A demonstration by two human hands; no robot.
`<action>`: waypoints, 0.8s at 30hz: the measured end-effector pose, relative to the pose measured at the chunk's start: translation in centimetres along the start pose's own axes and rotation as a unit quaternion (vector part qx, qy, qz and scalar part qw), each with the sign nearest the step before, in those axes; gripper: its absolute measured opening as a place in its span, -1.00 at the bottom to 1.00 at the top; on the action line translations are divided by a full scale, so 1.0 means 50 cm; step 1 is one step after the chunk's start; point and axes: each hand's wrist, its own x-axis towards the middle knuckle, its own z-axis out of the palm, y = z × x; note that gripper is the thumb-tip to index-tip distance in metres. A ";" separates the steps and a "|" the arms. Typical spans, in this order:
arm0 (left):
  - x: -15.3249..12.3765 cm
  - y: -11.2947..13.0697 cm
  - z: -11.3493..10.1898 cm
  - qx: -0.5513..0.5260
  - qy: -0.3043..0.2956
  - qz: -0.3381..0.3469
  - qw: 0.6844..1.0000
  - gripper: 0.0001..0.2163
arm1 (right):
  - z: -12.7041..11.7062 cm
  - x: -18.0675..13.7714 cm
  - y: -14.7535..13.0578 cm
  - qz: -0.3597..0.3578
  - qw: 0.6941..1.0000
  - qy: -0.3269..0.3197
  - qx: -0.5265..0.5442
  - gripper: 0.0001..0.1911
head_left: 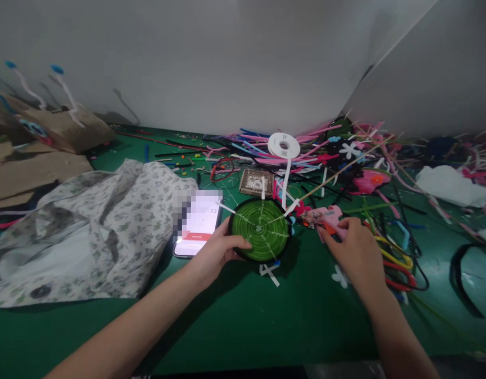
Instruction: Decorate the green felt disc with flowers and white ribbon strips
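Open tabletop [243, 326] before the green disc [262, 229], phone [206, 218] immediately left.

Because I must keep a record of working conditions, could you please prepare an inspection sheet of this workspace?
Surface: green tabletop.
Job's things: green disc, black-rimmed, with white strips; pink glue gun.
Clutter: fuzzy stems heaped behind; white spool, phone, patterned cloth.
Hands: left hand holds the disc; right hand grips the glue gun.
Cables: thin dark-red loop, possibly wire; cannot tell.
Surroundings: pale wall behind; cardboard at left.

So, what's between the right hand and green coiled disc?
Head view: a pink glue gun, front toward the disc, and a small blue piece at its rim.
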 end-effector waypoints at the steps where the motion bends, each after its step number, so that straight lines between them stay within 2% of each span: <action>1: 0.000 0.000 0.001 -0.002 0.001 0.001 1.000 -0.59 | -0.001 -0.002 -0.005 0.016 1.000 -0.002 0.007 -0.59; 4: 0.002 -0.002 0.002 -0.015 0.003 0.006 1.000 -0.63 | -0.011 -0.008 -0.013 0.061 0.997 0.026 0.028 -0.60; 7: 0.008 -0.006 0.001 -0.034 -0.022 -0.002 0.999 -0.66 | -0.017 -0.013 -0.012 0.096 0.990 0.092 0.051 -0.58; 12: 0.011 -0.011 0.000 -0.034 -0.049 -0.008 0.998 -0.75 | -0.018 -0.019 -0.009 0.103 0.969 0.171 0.148 -0.55; 18: 0.005 -0.007 0.008 -0.038 -0.055 0.002 0.998 -0.75 | -0.015 -0.030 -0.020 0.031 0.970 0.174 0.170 -0.59; 24: 0.004 -0.006 0.010 -0.056 -0.065 0.007 0.996 -0.76 | -0.016 -0.039 -0.026 0.005 0.972 0.163 0.169 -0.63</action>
